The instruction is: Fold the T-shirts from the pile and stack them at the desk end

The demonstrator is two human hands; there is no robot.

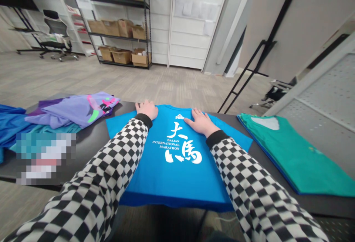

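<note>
A blue T-shirt lies spread on the dark table, back side up, with white lettering and large white characters. Its lower hem hangs over the near table edge. My left hand rests on the shirt's left shoulder by the collar, palm down, fingers extended and slightly bent. On the right shoulder lies my right hand, flat, its thumb apart from the fingers and pointing toward the small logo. Neither hand shows a grip on the fabric. Both forearms, in checkered sleeves, cover parts of the shirt's sides.
To the right lies a neat stack of green shirts. Crumpled purple shirts and blue shirts are heaped at left, beside a pixelated patch. Beyond the dark table stand a shelf with cardboard boxes and an office chair.
</note>
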